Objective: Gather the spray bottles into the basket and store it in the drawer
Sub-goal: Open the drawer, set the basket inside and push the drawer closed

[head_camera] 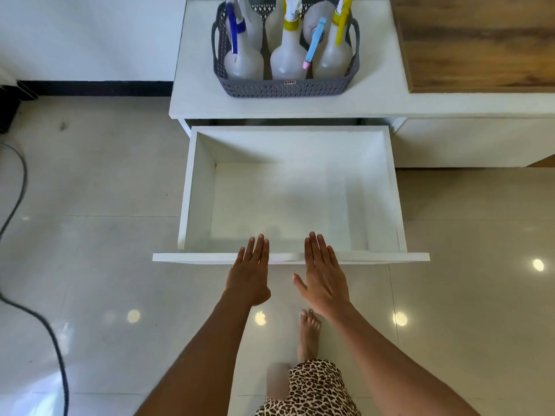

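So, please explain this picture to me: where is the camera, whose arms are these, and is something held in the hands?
There is no machine here, only a person working with bare hands. The single picture comes from a camera worn on the person's head, looking forward and down, so the two arms enter from the bottom. The left hand and the right hand are flat, fingers straight, above the front edge of the open white drawer; neither holds anything. Whether they touch that edge I cannot tell. Behind the drawer, on the white cabinet top, stands a grey basket with several spray bottles upright inside it.
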Available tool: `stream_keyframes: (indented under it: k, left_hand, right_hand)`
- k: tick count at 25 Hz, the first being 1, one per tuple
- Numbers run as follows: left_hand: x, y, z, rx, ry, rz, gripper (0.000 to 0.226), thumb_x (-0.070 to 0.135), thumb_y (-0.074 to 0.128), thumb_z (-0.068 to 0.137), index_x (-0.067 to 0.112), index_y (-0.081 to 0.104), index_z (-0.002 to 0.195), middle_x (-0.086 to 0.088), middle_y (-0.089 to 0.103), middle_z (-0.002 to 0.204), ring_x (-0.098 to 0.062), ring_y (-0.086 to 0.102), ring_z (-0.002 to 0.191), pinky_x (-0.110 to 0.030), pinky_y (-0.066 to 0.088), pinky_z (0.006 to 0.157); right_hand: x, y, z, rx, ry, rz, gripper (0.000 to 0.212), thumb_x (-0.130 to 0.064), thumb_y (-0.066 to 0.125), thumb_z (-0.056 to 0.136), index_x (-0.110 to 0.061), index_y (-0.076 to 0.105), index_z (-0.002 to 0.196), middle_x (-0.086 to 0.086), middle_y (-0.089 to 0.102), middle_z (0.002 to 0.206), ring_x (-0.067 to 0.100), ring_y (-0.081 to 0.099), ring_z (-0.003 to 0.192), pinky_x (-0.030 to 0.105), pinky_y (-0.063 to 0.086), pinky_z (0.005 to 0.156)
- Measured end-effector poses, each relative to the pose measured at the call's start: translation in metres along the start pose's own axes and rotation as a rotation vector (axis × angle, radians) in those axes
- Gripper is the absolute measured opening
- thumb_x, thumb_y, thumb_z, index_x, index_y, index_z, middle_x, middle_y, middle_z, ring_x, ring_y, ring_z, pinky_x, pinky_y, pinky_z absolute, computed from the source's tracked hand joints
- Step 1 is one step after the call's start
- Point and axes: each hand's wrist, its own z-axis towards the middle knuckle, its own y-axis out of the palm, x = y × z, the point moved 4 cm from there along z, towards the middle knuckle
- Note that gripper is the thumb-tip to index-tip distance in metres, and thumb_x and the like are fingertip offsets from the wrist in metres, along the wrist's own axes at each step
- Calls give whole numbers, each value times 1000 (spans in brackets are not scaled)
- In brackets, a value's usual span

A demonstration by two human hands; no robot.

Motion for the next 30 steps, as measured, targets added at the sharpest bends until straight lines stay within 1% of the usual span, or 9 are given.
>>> stream_keyframes:
  k: [2, 5, 11, 16, 19, 23, 26, 28, 30]
  left_hand:
    - [6, -29, 3, 55, 3, -50, 88, 6, 44, 80, 4, -21, 140, -14, -24, 153, -29, -22, 141, -40, -4, 118]
    - [4, -86, 13, 199, -29, -147, 87, 7, 43, 82, 4, -21, 140, -14, -23, 153, -27, -24, 140, -38, -4, 117]
    - [-24, -210, 44, 510, -115, -430, 75, 26, 39, 94, 3, -13, 142, -13, -16, 155, -25, -16, 143, -33, -2, 116]
    - [-81, -286, 102, 607, -166, -734, 60, 19, 28, 99, 3, -8, 143, -10, -13, 156, -21, -15, 143, -34, 0, 117]
    - [-125, -319, 147, 584, -218, -936, 53, 17, 24, 100, 7, -2, 145, -6, -6, 158, -18, -11, 144, -31, 0, 116]
    - [-164, -347, 207, 482, -284, -1056, 49, 22, 23, 100, 12, 10, 146, -4, 6, 158, -17, -2, 145, -33, 4, 116]
    - [-180, -352, 247, 411, -309, -1129, 46, 23, 26, 99, 8, 23, 143, -8, 24, 153, -22, 19, 141, -39, 16, 116]
    - [-186, -354, 268, 410, -305, -1204, 33, 18, 29, 98, 5, 47, 123, -6, 48, 126, -20, 43, 116, -35, 34, 100]
    - [-191, -355, 283, 407, -332, -1248, 26, 14, 30, 97, 6, 55, 92, -9, 55, 94, -19, 48, 85, -29, 40, 75]
  right_hand:
    - [-5, -32, 6, 128, -37, 24, 73, -43, 38, 95, -6, 3, 148, 12, 1, 158, 27, 0, 146, 39, 10, 121]
    - [-6, -88, 24, 308, -47, 24, 71, -39, 59, 86, -1, 34, 140, 18, 32, 149, 32, 31, 138, 44, 38, 109]
    - [17, -201, 101, 477, 35, 241, 67, -37, 45, 94, -5, 16, 146, 12, 9, 156, 26, 5, 144, 36, 18, 116]
    - [67, -292, 197, 772, 141, 637, 49, -16, 45, 96, -3, 31, 141, 11, 24, 154, 23, 19, 144, 24, 20, 113]
    - [100, -324, 263, 723, 219, 757, 41, -19, 36, 100, -6, 38, 138, 9, 27, 154, 22, 23, 143, 25, 21, 111]
    - [125, -335, 322, 584, 234, 670, 40, -16, 36, 100, -5, 39, 138, 13, 33, 151, 24, 28, 141, 33, 23, 114]
    - [136, -324, 353, 424, 264, 619, 45, -13, 39, 99, -4, 31, 142, 15, 31, 151, 28, 29, 141, 34, 23, 115]
    - [144, -311, 367, 351, 308, 660, 49, -10, 43, 97, -2, 28, 143, 18, 32, 150, 29, 32, 138, 36, 26, 114]
    - [151, -302, 377, 342, 390, 708, 41, -9, 46, 96, 2, 39, 134, 21, 47, 138, 23, 45, 123, 33, 35, 101]
